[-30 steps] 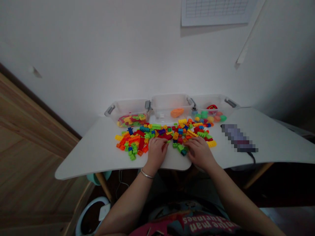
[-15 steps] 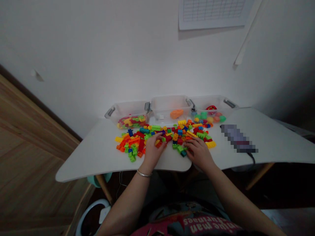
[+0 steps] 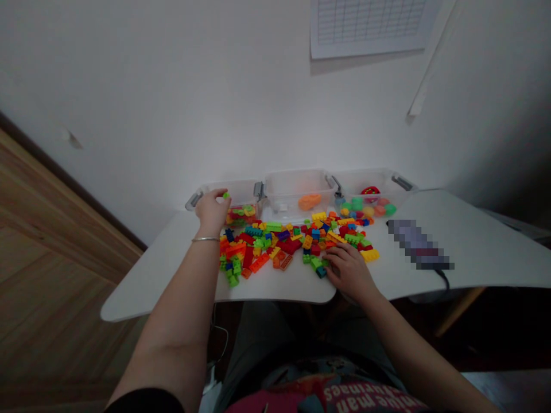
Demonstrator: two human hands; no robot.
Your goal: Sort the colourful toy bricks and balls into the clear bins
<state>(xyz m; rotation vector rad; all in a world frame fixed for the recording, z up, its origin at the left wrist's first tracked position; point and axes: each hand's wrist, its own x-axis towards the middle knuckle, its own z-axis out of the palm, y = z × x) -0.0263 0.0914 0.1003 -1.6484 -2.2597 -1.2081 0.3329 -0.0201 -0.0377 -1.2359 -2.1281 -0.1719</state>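
Over the left clear bin (image 3: 241,188), my left hand (image 3: 212,211) pinches a small light-green toy brick (image 3: 226,195) between thumb and fingers. Several mixed bricks (image 3: 245,214) lie inside that bin. My right hand (image 3: 348,269) rests at the front right of a loose pile of coloured toy bricks, with its fingers spread a little and nothing visible in them. Close to its fingertips are a teal brick (image 3: 321,272) and a green brick (image 3: 315,262). Orange bricks (image 3: 283,260) and a dark red brick (image 3: 289,245) lie in the middle of the pile.
The middle clear bin (image 3: 297,179) holds an orange piece (image 3: 310,201) and a small white one. Round coloured pieces (image 3: 379,209) lie in the right clear bin (image 3: 365,176). A blurred-out phone-like device (image 3: 419,244) with a cable lies on the white table (image 3: 482,246). Behind stands a wall.
My left hand has moved left and away from me, from the middle of the pile to above the left bin, with a green brick in its fingers. My right hand has barely moved.
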